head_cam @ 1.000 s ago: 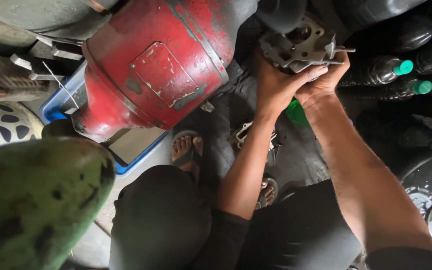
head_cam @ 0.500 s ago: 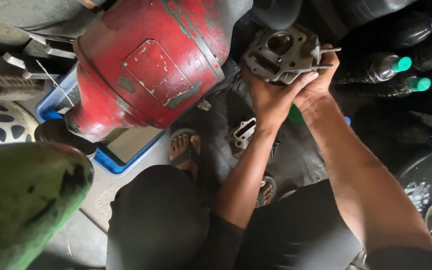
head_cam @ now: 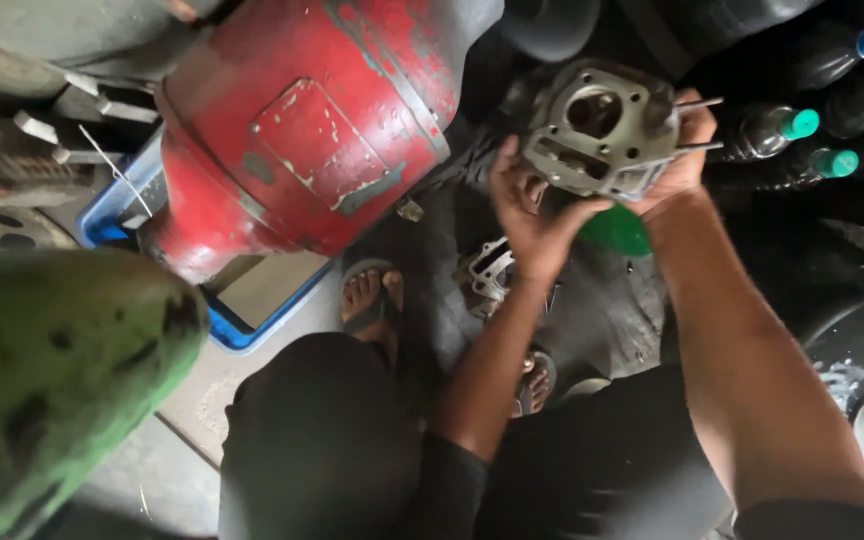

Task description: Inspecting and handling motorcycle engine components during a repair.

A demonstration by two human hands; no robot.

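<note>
From the head view I look straight down past my knees. Both of my hands are raised in front of me around a grey metal engine cylinder block (head_cam: 600, 128), a cast part with a round bore and thin studs sticking out to the right. My left hand (head_cam: 534, 215) is closed on its lower left edge, thumb up along the side and fingers wrapped beneath. My right hand (head_cam: 680, 160) grips the right side, fingers curled behind the casting near the studs. The block is held in the air, tilted so the bore faces me, just right of a big red tank (head_cam: 312, 130) with chipped paint.

Below my hands, on the dark floor, lies another pale metal engine part (head_cam: 487, 270), and a green round lid (head_cam: 617, 230) peeks out under the block. My sandalled foot (head_cam: 370, 295) rests beside a blue tray (head_cam: 242, 330). Dark bottles with green caps (head_cam: 802, 125) stand at the upper right. A blurred green shape (head_cam: 52, 380) fills the lower left.
</note>
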